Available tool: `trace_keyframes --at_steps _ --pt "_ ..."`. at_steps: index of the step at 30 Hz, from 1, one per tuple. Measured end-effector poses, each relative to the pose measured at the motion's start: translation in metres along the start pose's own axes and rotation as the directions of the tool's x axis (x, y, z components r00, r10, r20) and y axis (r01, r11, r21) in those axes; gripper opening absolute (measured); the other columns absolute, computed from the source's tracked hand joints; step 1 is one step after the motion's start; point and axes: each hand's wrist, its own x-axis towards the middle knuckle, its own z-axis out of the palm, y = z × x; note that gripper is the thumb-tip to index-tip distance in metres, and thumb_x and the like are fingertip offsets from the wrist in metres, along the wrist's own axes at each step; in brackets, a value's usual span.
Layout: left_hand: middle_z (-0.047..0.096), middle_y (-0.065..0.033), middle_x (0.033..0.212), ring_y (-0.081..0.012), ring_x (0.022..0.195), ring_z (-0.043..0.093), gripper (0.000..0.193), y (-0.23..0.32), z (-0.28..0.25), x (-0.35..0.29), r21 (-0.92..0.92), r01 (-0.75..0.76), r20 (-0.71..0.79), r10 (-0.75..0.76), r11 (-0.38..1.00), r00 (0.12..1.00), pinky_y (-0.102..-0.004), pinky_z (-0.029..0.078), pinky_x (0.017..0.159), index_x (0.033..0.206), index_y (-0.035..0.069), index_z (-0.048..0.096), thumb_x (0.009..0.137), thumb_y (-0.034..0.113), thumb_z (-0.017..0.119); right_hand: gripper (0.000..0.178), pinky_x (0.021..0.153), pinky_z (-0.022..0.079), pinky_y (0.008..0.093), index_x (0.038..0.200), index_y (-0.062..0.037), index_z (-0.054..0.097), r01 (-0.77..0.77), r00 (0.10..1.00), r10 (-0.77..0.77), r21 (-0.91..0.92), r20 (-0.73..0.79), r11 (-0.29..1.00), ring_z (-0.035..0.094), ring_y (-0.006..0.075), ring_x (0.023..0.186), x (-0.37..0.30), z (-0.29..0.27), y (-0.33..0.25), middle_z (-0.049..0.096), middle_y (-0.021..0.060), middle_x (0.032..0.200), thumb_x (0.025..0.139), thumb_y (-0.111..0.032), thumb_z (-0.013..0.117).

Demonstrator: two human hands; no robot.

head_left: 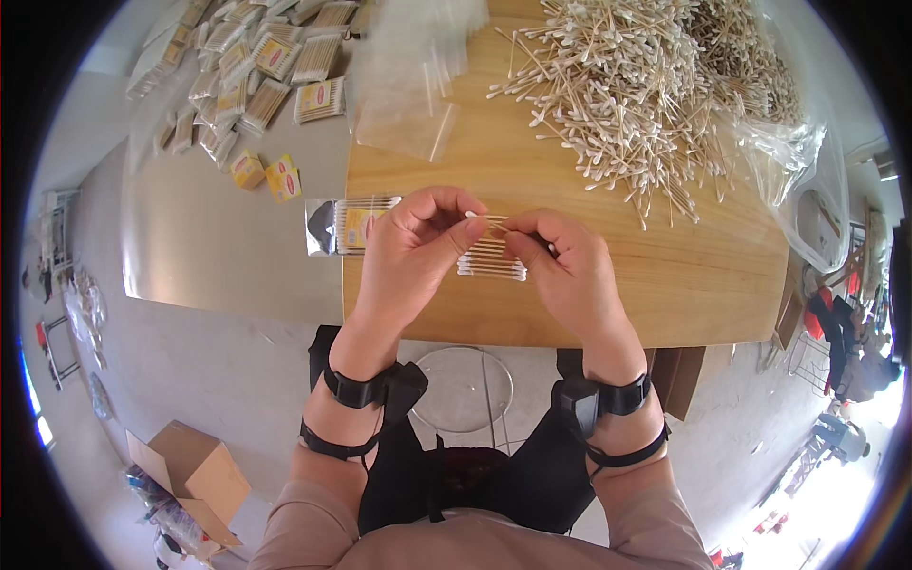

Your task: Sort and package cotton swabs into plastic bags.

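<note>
My left hand [418,237] is closed, thumb and fingertips pinching the left, white-tipped end of a cotton swab [492,224]. At its other end, my right hand [562,256] closes thumb and forefinger on the same swab. Just below the fingertips, a row of cotton swabs [491,262] lies side by side on the wooden table [456,318]; my fingers partly cover it. Left of my left hand, a clear pack of swabs with a yellow label [356,226] lies partly hidden behind the wrist. A shiny metal piece with a dark patch [322,228] adjoins that pack.
A big heap of loose cotton swabs [627,95] spreads over the back right, beside a clear plastic bag [798,171]. Empty clear bags [408,104] lie at back centre. Filled swab packs [275,71] and yellow label stacks [283,179] are on the grey surface [228,247] to the left.
</note>
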Motion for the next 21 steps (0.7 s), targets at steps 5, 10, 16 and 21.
trace_keyframes --at_steps 5,10,16,21 --pt "0.065 0.0025 0.090 -0.0033 0.080 0.059 0.008 -0.001 0.004 0.000 -0.114 0.009 0.014 -0.007 0.993 1.000 -0.0178 0.046 0.069 0.100 0.001 0.065 0.094 0.005 0.067 0.010 0.069 0.051 0.0255 0.101 0.0012 0.066 -0.129 0.988 0.100 0.286 0.116 0.949 0.064 0.0099 0.076 -0.001 -0.002 0.000 0.067 0.0039 0.080 0.096 -0.004 0.059" --pt "0.066 0.0009 0.089 -0.0039 0.080 0.060 0.008 0.005 0.006 -0.003 -0.007 -0.061 -0.033 0.060 0.998 0.998 -0.0184 0.046 0.070 0.100 0.000 0.065 0.095 0.006 0.065 0.013 0.072 0.049 0.0233 0.100 0.0034 0.066 -0.246 0.962 0.170 0.409 0.214 0.879 0.062 0.0087 0.077 0.000 -0.001 -0.009 0.067 0.0022 0.079 0.099 -0.005 0.056" --pt "0.066 0.0012 0.084 -0.0039 0.074 0.060 0.005 0.003 0.006 -0.003 0.106 -0.122 -0.082 0.130 0.987 0.988 -0.0189 0.047 0.064 0.096 0.000 0.066 0.094 0.004 0.066 0.016 0.071 0.046 0.0213 0.103 0.0029 0.066 -0.274 0.953 0.181 0.439 0.243 0.856 0.060 0.0069 0.076 0.001 0.001 -0.007 0.067 0.0018 0.078 0.100 -0.007 0.054" --pt "0.066 0.0007 0.080 -0.0044 0.068 0.060 0.004 0.001 0.008 -0.003 0.142 -0.178 -0.131 0.197 0.974 0.972 -0.0196 0.045 0.059 0.090 0.001 0.066 0.091 0.004 0.069 0.017 0.065 0.041 0.0205 0.104 0.0014 0.067 -0.322 0.936 0.220 0.421 0.273 0.848 0.052 0.0042 0.071 0.001 0.004 -0.008 0.067 0.0004 0.077 0.100 -0.008 0.053"
